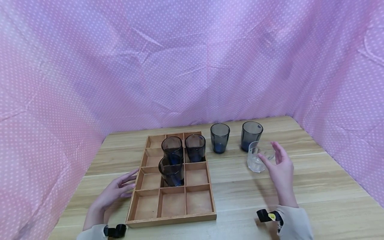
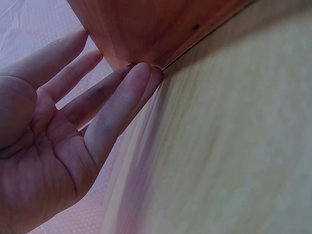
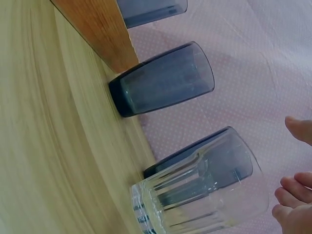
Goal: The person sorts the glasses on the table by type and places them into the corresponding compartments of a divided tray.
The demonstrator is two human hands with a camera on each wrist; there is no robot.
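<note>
Left hand at the tray, right hand by the clear glass

At the far left, a black device sits on the left wrist below a pale sleeve. The left hand's grip is released: the fingers are extended, the tips touching the tray's left side.

The tray is wooden, three compartments wide and four deep, lying flat on the wood-grain surface. Three dark glasses stand in it: the near glass in the middle column, third row from the back; the far glass directly behind it, in the second row; and the third glass in the right column, second row.

Just beyond the tray's right side, a fourth glass, also dark, stands upright on the surface. Further right is a fifth glass, dark too.

The clear glass stands upright on the surface just in front of that one; whether they touch, I cannot tell. Beside its right side is the right hand, its grip released, thumb and fingers spread apart near the rim.

Spotted pink-purple cloth hangs behind everything.
</note>
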